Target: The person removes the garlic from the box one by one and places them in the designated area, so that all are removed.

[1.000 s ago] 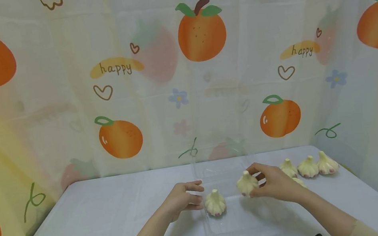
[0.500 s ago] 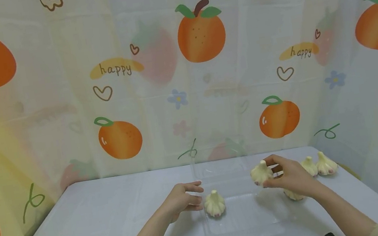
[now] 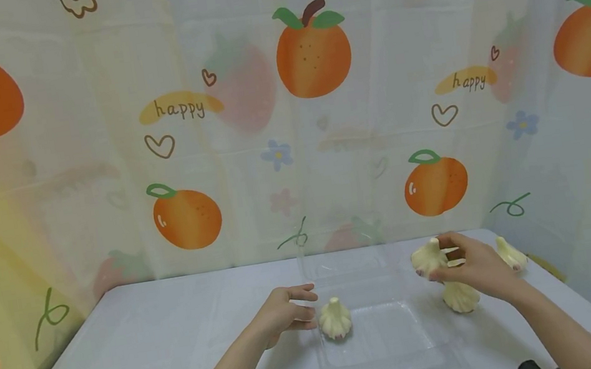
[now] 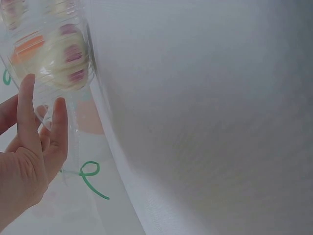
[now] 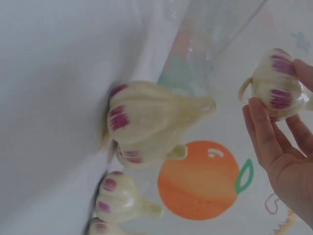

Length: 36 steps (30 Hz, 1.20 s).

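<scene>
My right hand [image 3: 473,263] pinches a garlic bulb [image 3: 429,259] between thumb and fingers, above the table right of a clear plastic container [image 3: 375,350]. The right wrist view shows this same held bulb [image 5: 279,88], white with purple streaks. Another garlic bulb [image 3: 335,319] stands upright at the container's left side. My left hand [image 3: 285,313] is at that side wall with fingers extended and slightly spread, holding nothing. In the left wrist view its fingertips [image 4: 59,105] lie close to the clear wall, with the bulb [image 4: 66,58] visible through it; contact is hard to tell.
On the table's right stand more garlic bulbs: one [image 3: 461,297] just below my right hand and one [image 3: 511,254] behind it, others hidden by the hand. A patterned curtain [image 3: 254,215] hangs behind the white table [image 3: 168,328].
My right hand has carried its garlic bulb rightward and slightly back, from above the container to near the other bulbs. The left hand and the bulb beside it stay in place.
</scene>
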{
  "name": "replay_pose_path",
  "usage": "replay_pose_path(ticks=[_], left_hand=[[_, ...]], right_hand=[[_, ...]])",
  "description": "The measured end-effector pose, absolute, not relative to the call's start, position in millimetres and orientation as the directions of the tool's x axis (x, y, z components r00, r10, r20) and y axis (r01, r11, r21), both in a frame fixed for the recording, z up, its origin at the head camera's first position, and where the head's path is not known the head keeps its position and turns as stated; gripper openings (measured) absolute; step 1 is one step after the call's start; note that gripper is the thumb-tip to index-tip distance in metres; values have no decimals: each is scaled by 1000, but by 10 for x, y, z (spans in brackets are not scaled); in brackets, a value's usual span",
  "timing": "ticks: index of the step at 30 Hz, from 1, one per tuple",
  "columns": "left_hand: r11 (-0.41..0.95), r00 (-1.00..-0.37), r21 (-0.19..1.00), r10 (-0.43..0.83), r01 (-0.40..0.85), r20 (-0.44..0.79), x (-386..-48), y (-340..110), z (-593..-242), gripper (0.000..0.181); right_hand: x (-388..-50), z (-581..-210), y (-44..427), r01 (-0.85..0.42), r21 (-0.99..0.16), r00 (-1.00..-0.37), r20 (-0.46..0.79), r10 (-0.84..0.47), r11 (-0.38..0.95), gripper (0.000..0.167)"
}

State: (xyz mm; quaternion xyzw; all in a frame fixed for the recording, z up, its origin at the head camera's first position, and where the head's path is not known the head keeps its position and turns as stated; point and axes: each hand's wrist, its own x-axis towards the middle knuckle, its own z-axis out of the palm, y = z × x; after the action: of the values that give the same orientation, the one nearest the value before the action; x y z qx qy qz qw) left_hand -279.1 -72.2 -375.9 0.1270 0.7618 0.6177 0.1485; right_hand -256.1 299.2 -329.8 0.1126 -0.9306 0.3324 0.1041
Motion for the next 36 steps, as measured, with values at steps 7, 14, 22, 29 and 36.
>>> replay_pose_path(ticks=[7, 14, 22, 29, 36], left_hand=[[204, -924, 979, 377, 12, -68, -2790, -720, -3753, 44], [203, -924, 979, 375, 8, -70, -2786, -719, -3746, 43], [206, -927, 978, 369, 9, -69, -2780, -717, -3743, 43], [212, -928, 977, 365, 8, -72, -2777, -718, -3743, 42], [216, -929, 976, 361, 4, -76, -2771, -710, -3737, 42]], right_hand=[[-2541, -3250, 3108, -258, -615, -959, 258, -118, 745, 66], [-2536, -3229, 3194, -219, -615, -966, 246, -79, 757, 68], [-2532, -3250, 3324, -174, -637, -979, 195, -62, 751, 73], [-2530, -3288, 3447, -167, -631, -979, 197, -52, 757, 71], [-2535, -3328, 3561, -137, -630, -984, 176, -31, 764, 80]])
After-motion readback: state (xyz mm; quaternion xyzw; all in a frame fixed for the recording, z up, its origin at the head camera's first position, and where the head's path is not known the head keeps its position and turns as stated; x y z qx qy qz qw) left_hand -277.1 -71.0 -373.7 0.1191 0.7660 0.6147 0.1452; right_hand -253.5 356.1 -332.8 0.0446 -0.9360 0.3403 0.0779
